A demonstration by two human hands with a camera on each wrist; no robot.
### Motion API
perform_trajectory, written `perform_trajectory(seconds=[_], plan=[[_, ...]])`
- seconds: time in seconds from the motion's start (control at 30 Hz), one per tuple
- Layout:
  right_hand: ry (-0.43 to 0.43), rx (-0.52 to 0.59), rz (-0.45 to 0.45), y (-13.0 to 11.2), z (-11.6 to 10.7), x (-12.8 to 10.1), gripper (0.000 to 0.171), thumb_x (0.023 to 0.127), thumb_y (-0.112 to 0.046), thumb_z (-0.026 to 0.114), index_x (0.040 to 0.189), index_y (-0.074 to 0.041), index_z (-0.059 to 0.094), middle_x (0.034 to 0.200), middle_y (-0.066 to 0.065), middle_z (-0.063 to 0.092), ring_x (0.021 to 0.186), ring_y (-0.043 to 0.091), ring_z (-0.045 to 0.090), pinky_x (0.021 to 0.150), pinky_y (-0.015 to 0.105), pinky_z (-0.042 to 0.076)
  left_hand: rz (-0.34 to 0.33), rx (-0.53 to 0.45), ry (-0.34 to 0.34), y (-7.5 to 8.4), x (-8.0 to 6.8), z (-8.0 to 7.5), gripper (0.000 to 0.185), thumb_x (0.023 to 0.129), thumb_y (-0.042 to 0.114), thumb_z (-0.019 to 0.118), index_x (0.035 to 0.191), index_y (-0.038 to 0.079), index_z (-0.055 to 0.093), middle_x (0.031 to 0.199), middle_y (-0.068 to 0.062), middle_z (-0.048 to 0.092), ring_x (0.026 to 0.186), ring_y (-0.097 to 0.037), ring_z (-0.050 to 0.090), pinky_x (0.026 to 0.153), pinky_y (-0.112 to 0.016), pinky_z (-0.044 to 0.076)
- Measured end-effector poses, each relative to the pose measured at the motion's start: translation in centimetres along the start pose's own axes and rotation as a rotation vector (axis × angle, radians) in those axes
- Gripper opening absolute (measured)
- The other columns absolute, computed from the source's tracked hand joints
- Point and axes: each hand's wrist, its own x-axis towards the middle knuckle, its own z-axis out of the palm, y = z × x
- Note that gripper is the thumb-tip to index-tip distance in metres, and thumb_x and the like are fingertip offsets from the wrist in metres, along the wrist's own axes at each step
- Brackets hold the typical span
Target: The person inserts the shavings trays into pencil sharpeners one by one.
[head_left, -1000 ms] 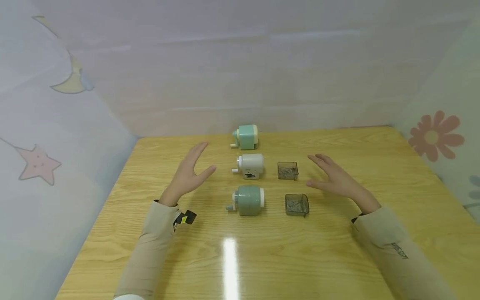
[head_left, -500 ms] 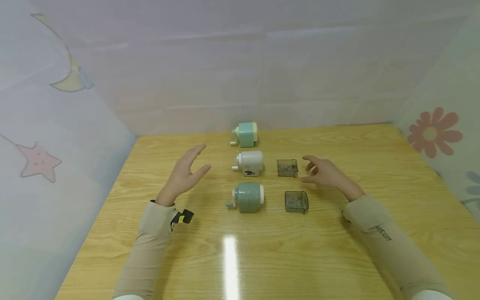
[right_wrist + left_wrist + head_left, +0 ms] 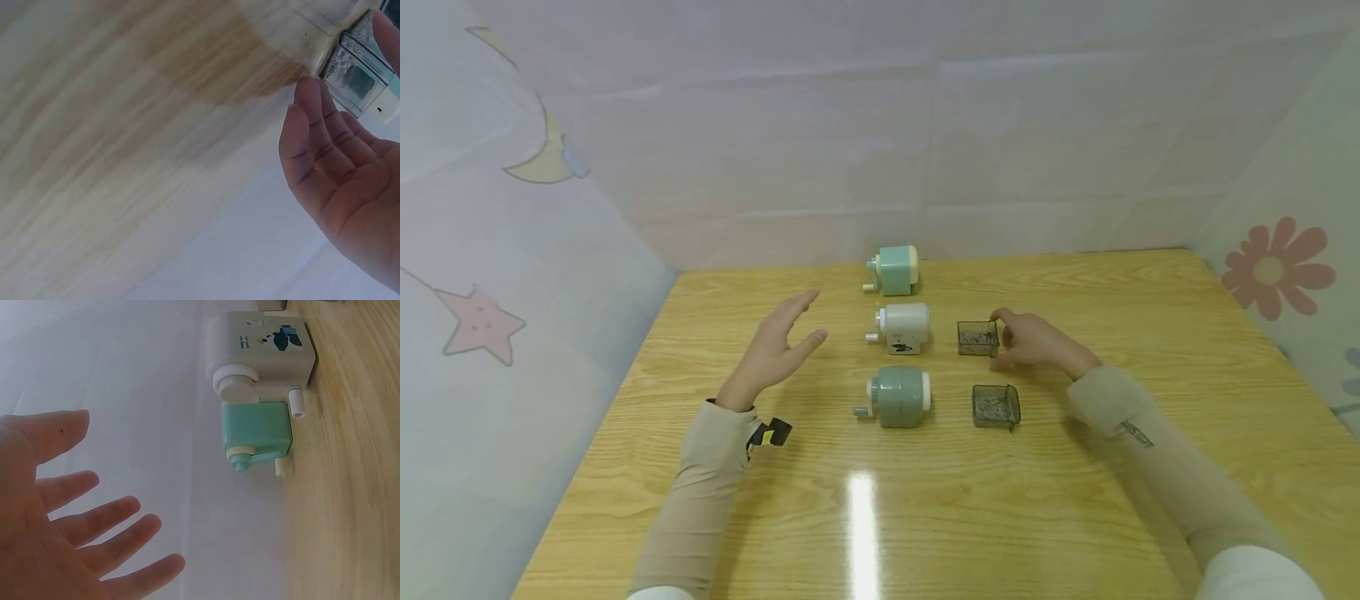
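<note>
Three hand-crank pencil sharpeners stand in a column: a mint one (image 3: 898, 271) at the back, a white one (image 3: 906, 327) in the middle, a green barrel-shaped one (image 3: 901, 397) in front. To their right lie two clear dark shavings drawers, a rear one (image 3: 977, 337) and a front one (image 3: 996, 406), both with shavings inside. My right hand (image 3: 1037, 340) is at the right end of the rear drawer, thumb and fingers to either side; a firm pinch is not visible. My left hand (image 3: 772, 350) hovers left of the sharpeners, fingers spread, holding nothing.
Everything stands on a wooden table (image 3: 775, 517) with a glare streak near the front. A pale cloth backdrop (image 3: 790, 167) rises behind the table, and printed side walls flank it. A black strap piece (image 3: 771, 433) sticks out at the left cuff.
My right hand has moved left to the rear drawer, its fingers bending somewhat. The left hand has stayed nearly in place. Sharpeners and drawers have not moved on the table.
</note>
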Motion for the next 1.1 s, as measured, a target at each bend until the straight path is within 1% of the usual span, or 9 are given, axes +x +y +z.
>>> perform_trajectory(seconds=[0.23,0.37,0.53,0.63,0.73,0.9,1.0,1.1], plan=[[-0.011,-0.015,-0.025,-0.1,0.1,0.4,0.066,0.077,-0.024,0.074,0.126,0.006,0.040,0.088,0.011,0.060,0.076,0.022,0.056,0.066,0.039,0.047,0.012,0.010,-0.053,0.0,0.5,0.7,0.058,0.093,0.023,0.054,0.142,0.004,0.028,0.141,-0.016,0.035,0.124,-0.032,0.037,0.100,-0.049,0.031],[-0.008,-0.015,-0.033,0.2,0.3,0.6,0.061,0.079,-0.024,0.072,0.123,0.006,0.043,0.087,0.011,0.059,0.075,0.022,0.056,0.066,0.039,0.047,0.015,0.026,-0.080,0.1,1.0,1.1,0.058,0.093,0.026,0.053,0.142,0.005,0.028,0.142,-0.014,0.034,0.128,-0.030,0.033,0.103,-0.047,0.029],[0.003,-0.009,-0.048,0.3,0.3,0.7,0.056,0.080,-0.025,0.071,0.119,0.005,0.046,0.085,0.010,0.060,0.073,0.020,0.056,0.065,0.037,0.047,0.038,0.045,-0.099,0.1,1.8,1.7,0.058,0.093,0.025,0.053,0.142,0.004,0.029,0.142,-0.014,0.033,0.130,-0.028,0.030,0.105,-0.044,0.026],[0.009,-0.010,-0.060,0.4,0.4,0.7,0.054,0.079,-0.024,0.071,0.118,0.005,0.047,0.082,0.008,0.059,0.070,0.019,0.055,0.063,0.036,0.046,0.049,0.045,-0.122,-0.1,2.5,2.2,0.057,0.093,0.026,0.053,0.141,0.003,0.030,0.142,-0.014,0.034,0.130,-0.028,0.030,0.106,-0.044,0.026],[0.015,-0.003,-0.074,0.5,0.4,0.7,0.054,0.079,-0.024,0.072,0.117,0.005,0.047,0.080,0.007,0.058,0.066,0.017,0.053,0.060,0.034,0.045,0.045,0.031,-0.160,-0.4,3.3,3.0,0.056,0.093,0.025,0.053,0.140,0.002,0.032,0.140,-0.015,0.036,0.127,-0.030,0.035,0.104,-0.044,0.029],[0.029,0.007,-0.086,0.6,0.4,0.8,0.055,0.079,-0.025,0.072,0.118,0.005,0.048,0.076,0.004,0.057,0.061,0.015,0.049,0.057,0.031,0.042,0.048,0.017,-0.218,-1.1,4.8,4.7,0.053,0.091,0.020,0.057,0.137,0.001,0.038,0.135,-0.017,0.043,0.116,-0.035,0.045,0.098,-0.045,0.036],[0.034,0.010,-0.086,0.6,0.4,0.8,0.056,0.078,-0.024,0.073,0.120,0.005,0.048,0.075,0.003,0.056,0.060,0.014,0.048,0.056,0.031,0.041,0.057,0.011,-0.231,-1.6,5.6,5.9,0.052,0.090,0.018,0.059,0.135,0.001,0.040,0.133,-0.016,0.045,0.117,-0.033,0.046,0.098,-0.042,0.037],[0.038,0.011,-0.093,0.4,0.4,0.9,0.057,0.078,-0.024,0.073,0.120,0.005,0.048,0.074,0.003,0.056,0.060,0.014,0.048,0.056,0.031,0.041,0.067,0.010,-0.230,-1.9,6.1,6.7,0.050,0.089,0.017,0.060,0.134,0.002,0.042,0.132,-0.015,0.047,0.117,-0.029,0.047,0.098,-0.039,0.038]])
